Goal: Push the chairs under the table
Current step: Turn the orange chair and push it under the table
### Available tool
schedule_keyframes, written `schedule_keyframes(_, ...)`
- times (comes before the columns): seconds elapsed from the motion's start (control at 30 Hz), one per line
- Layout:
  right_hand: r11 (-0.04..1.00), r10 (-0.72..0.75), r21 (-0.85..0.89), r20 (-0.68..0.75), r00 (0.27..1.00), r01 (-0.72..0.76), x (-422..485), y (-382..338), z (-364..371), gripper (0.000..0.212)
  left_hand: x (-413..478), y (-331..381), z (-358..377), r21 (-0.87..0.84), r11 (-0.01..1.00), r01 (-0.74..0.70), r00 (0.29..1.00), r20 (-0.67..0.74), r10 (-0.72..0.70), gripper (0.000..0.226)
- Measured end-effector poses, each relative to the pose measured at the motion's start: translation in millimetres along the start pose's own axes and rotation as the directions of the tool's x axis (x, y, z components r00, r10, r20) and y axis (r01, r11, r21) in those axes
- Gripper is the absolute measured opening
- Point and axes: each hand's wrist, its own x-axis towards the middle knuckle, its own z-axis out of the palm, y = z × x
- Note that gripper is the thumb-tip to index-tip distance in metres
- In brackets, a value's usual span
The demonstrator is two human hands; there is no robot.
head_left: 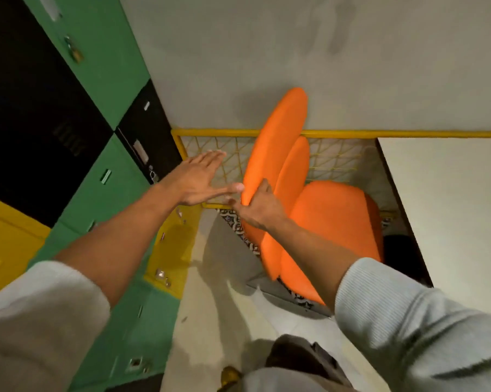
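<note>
An orange padded chair stands in the middle of the view; its tall backrest (275, 142) leans left and its seat (334, 216) points toward the white table (448, 199) on the right. My right hand (260, 209) grips the left edge of the backrest, thumb on the front. My left hand (202, 178) hovers flat with fingers spread just left of the backrest, not touching it. The seat's far edge lies at or under the table edge.
Green, black and yellow lockers (97, 176) line the left side. A yellow metal frame with mesh (233, 154) runs behind the chair along the grey wall. My legs and a shoe (230, 376) are on the pale floor below.
</note>
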Motion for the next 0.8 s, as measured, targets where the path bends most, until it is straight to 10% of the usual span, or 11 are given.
schedule_keyframes(0.23,0.956,0.236,0.198,-0.088,0.968,-0.215,47,-29,4,0.102,109,-24,-24,0.019,0.979,-0.204,0.979,0.002,0.204,0.115)
schedule_keyframes(0.8,0.908,0.418,0.05,-0.161,0.894,-0.416,95,-47,-11,0.063,335,0,-44,0.33,0.721,-0.609,0.79,0.172,0.589,0.076)
